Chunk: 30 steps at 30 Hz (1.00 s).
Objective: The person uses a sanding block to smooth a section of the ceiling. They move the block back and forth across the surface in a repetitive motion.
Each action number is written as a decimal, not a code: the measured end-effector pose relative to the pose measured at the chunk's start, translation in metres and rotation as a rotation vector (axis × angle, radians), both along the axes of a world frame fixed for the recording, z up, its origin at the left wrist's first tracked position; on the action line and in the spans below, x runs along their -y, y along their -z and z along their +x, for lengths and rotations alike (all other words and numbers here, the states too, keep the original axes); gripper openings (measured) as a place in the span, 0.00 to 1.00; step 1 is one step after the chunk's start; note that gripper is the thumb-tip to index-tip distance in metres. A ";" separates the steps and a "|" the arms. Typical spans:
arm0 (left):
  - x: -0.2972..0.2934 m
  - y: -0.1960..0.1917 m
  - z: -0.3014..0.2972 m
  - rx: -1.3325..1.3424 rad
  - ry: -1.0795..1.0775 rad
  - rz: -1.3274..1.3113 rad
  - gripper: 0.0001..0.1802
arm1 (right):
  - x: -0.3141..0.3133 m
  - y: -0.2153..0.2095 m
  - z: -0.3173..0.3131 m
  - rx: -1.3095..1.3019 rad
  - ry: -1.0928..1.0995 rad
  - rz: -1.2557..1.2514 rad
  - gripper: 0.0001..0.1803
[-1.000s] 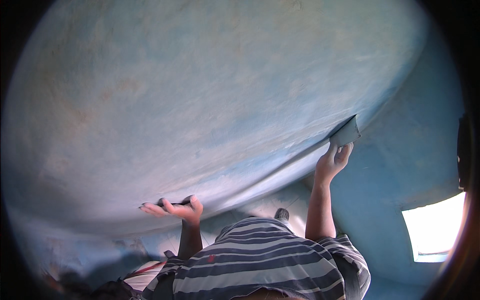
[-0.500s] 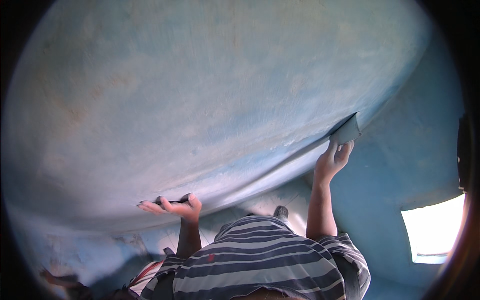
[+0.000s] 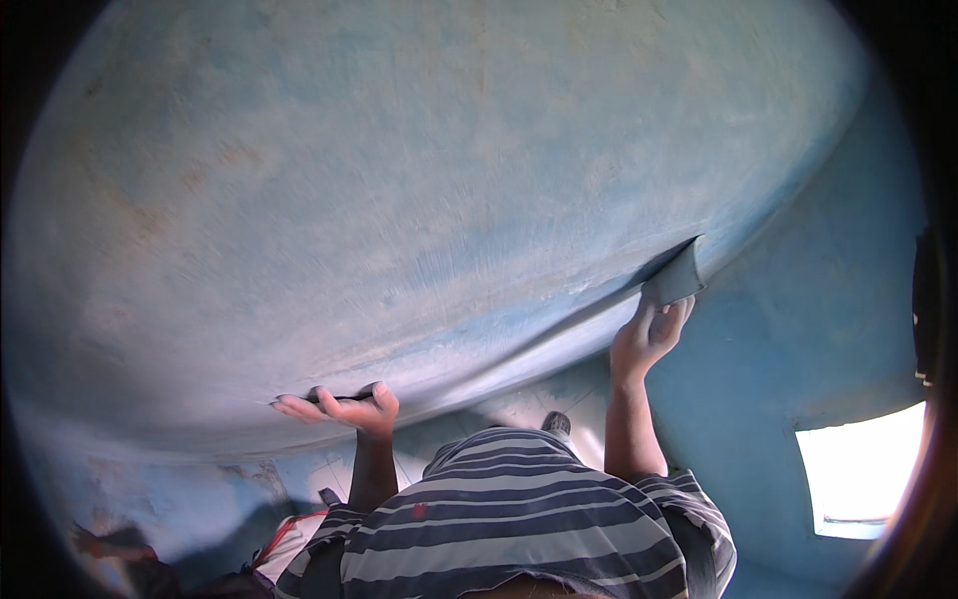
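A big wall with patchy pale blue and whitish paint, streaked with fine scratches, fills most of the view. My right hand is at its right part, fingers closed on a grey, slightly curled sheet of sandpaper pressed to the surface. My left hand rests on the lower left of the wall with its fingers spread and holds nothing. Dust whitens its fingertips.
A second blue wall meets the first at the right, with a bright opening in it. Below lies a tiled floor with my shoe on it. At the lower left, a reddish-brown shape is too dark to make out.
My right hand has moved a little down and left along the wall with the sandpaper. The left hand stays almost where it was.
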State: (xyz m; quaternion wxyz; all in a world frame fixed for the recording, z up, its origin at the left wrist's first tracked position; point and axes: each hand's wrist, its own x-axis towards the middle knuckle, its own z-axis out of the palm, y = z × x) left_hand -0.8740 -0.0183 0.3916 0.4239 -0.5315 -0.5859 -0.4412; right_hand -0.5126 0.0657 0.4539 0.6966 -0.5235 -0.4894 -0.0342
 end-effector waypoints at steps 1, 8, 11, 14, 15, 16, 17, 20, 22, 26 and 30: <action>0.001 -0.001 0.000 0.000 -0.001 -0.003 0.43 | 0.003 -0.005 -0.006 0.055 -0.013 0.018 0.08; 0.002 -0.004 0.001 0.028 0.012 -0.012 0.43 | -0.008 -0.005 0.013 -0.134 -0.007 0.030 0.08; -0.001 -0.003 0.002 0.020 0.022 0.008 0.42 | -0.002 0.005 0.011 -0.110 -0.008 -0.016 0.09; -0.001 -0.002 0.002 0.016 0.005 0.005 0.42 | 0.003 0.014 -0.003 -0.057 -0.061 0.005 0.10; 0.000 -0.003 0.003 0.012 -0.005 -0.001 0.43 | 0.002 0.014 -0.002 -0.058 -0.055 0.000 0.10; 0.001 0.000 0.001 0.024 -0.007 -0.007 0.43 | 0.002 0.013 0.001 -0.060 -0.052 -0.006 0.10; 0.002 0.004 -0.001 0.036 -0.008 -0.013 0.44 | 0.001 0.012 0.004 -0.063 -0.049 -0.012 0.10; 0.002 0.000 0.000 0.012 -0.015 -0.009 0.43 | -0.007 0.010 0.016 -0.159 -0.080 -0.014 0.10; 0.001 -0.003 0.001 -0.005 -0.016 0.002 0.43 | -0.008 0.010 0.012 -0.179 -0.041 0.006 0.10; -0.002 -0.003 0.001 -0.004 -0.010 0.011 0.43 | 0.001 0.012 0.003 -0.091 0.001 -0.046 0.10; 0.001 -0.004 0.002 -0.004 -0.020 -0.008 0.43 | -0.004 0.011 0.010 -0.072 -0.004 -0.016 0.09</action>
